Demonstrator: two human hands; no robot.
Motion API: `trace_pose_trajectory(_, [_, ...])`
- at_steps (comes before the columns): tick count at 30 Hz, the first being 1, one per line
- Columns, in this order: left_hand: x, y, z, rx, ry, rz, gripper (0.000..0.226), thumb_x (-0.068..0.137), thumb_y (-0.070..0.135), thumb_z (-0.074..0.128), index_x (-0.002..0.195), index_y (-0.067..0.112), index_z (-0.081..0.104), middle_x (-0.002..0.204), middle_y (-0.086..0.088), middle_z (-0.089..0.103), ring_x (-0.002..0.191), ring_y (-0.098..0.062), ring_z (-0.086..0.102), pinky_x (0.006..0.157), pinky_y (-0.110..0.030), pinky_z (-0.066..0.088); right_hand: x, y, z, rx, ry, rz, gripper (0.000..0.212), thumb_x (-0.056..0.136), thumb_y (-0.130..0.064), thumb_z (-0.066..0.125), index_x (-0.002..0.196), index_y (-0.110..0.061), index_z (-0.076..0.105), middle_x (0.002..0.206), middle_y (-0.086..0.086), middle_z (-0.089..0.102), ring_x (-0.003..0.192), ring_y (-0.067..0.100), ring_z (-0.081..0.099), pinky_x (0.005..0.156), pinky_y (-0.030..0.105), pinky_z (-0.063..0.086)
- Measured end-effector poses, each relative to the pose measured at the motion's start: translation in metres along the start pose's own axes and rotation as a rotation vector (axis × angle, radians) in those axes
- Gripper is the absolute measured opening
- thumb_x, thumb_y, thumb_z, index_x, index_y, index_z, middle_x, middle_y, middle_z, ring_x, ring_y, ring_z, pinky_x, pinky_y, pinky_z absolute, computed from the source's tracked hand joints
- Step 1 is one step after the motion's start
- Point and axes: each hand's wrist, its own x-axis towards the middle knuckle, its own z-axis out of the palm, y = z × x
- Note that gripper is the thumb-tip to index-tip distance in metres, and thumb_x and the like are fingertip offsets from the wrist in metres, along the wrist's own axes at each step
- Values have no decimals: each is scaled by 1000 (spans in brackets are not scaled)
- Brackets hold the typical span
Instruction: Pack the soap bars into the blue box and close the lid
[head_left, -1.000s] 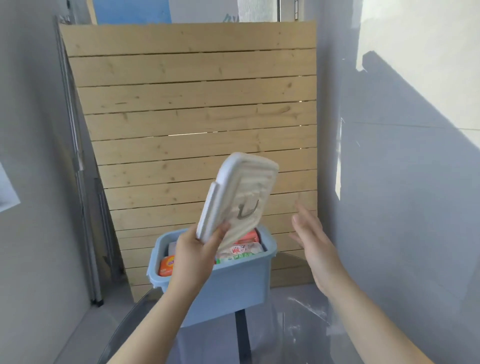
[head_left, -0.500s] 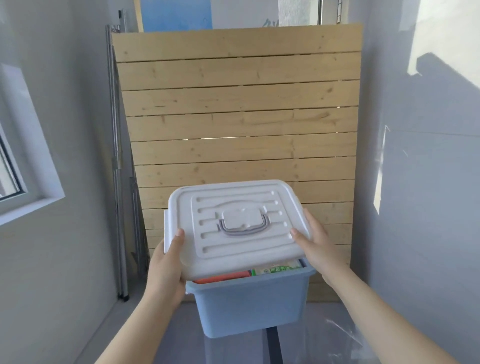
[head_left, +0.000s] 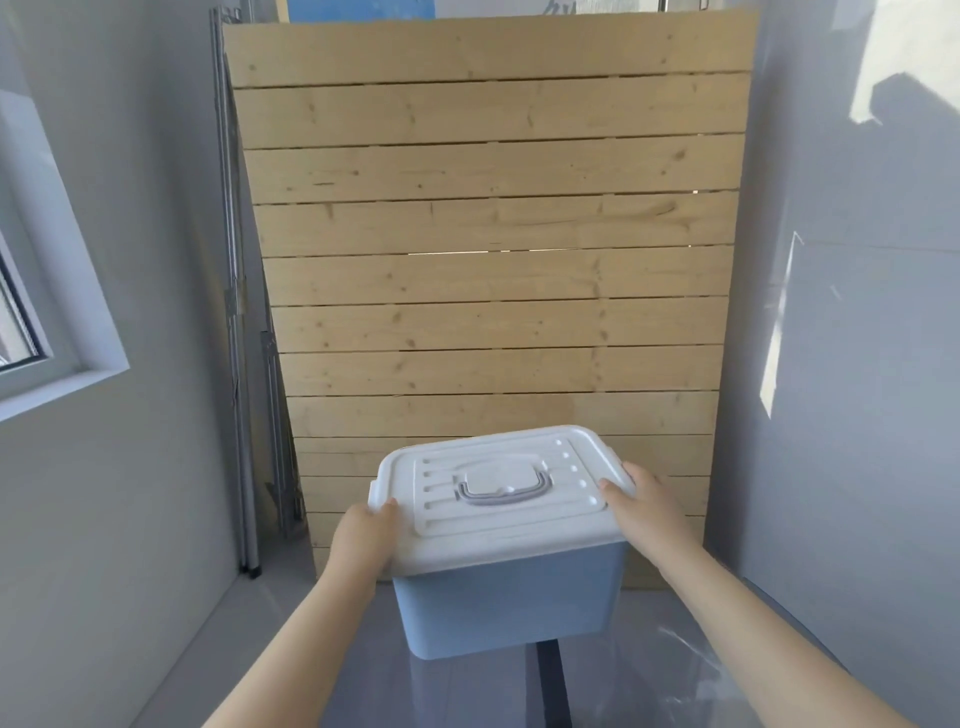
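The white lid (head_left: 498, 488) was seen lying flat over the rim of the blue box (head_left: 511, 597), which stood on a glass table (head_left: 332, 670) in front of a wooden slatted panel (head_left: 488, 249). The lid's left edge was gripped by the left hand (head_left: 363, 540), thumb on top, and its right edge was held by the right hand (head_left: 649, 509), fingers curled around it. The box's contents were hidden under the lid, whose grey handle (head_left: 501, 491) lay folded flat.

Both hands reach forward — left hand (head_left: 363, 535), right hand (head_left: 647, 506) — thumbs uppermost.
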Motion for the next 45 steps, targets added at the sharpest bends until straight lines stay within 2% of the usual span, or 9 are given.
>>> trace_pose_trajectory(5, [1,-3,-3,-12,-121,-29,41,90,26,35,130,16,43,119,-12,55,100,-30,53,75,-34,43,16,8,1,-45,38,117,37,90,-28,43,124,-20,52,131,11,38,111,28,47,88,33,39])
trace_pose_trajectory(13, [6,-6,-12,-160,-263,-71,53,92,30,40,138,51,26,122,6,56,93,-22,61,68,-34,56,25,11,-6,365,-141,311,33,88,-30,53,119,-27,44,113,5,56,96,26,56,83,42,48])
trace_pose_trajectory(16, [7,-11,-12,-243,-251,-111,62,89,33,51,144,42,23,126,2,57,78,-17,61,59,-27,52,22,14,-6,518,-218,448,48,86,-30,61,130,-19,44,122,9,60,96,29,62,71,40,54])
trace_pose_trajectory(20, [14,-23,-14,-308,-148,-110,75,79,32,71,141,11,36,119,0,59,100,-24,63,92,-38,50,24,18,-10,576,-277,523,43,79,-27,71,116,-9,57,108,8,67,88,22,62,75,31,50])
trace_pose_trajectory(23, [11,-23,-10,-262,2,15,33,75,28,74,95,5,61,90,3,65,85,-28,64,81,-43,55,24,17,-13,607,-269,568,34,75,-24,74,103,-13,58,86,0,64,74,14,57,60,25,42])
trace_pose_trajectory(26, [4,-21,-8,-184,99,123,29,75,30,72,63,14,51,60,1,52,60,-23,49,55,-31,40,25,14,-16,571,-243,529,40,73,-22,77,107,-8,61,93,2,66,83,17,60,66,26,45])
trace_pose_trajectory(29, [3,-21,-8,-180,138,150,25,77,27,69,67,9,55,60,0,51,58,-21,45,55,-29,35,26,12,-13,428,-141,443,59,71,-26,79,119,1,56,113,9,61,102,27,57,88,36,47])
trace_pose_trajectory(35, [4,-23,-6,-164,155,202,35,79,23,66,59,12,40,56,-2,36,58,-21,30,56,-30,22,18,5,-7,171,-11,280,37,83,-35,64,96,-2,54,92,11,56,72,25,51,51,30,34])
trace_pose_trajectory(45, [11,-17,-11,34,121,292,24,84,25,60,68,11,48,63,-5,38,60,-20,31,59,-29,22,10,-1,-3,-111,121,147,33,90,-25,54,67,-5,42,58,4,38,52,20,37,45,29,21])
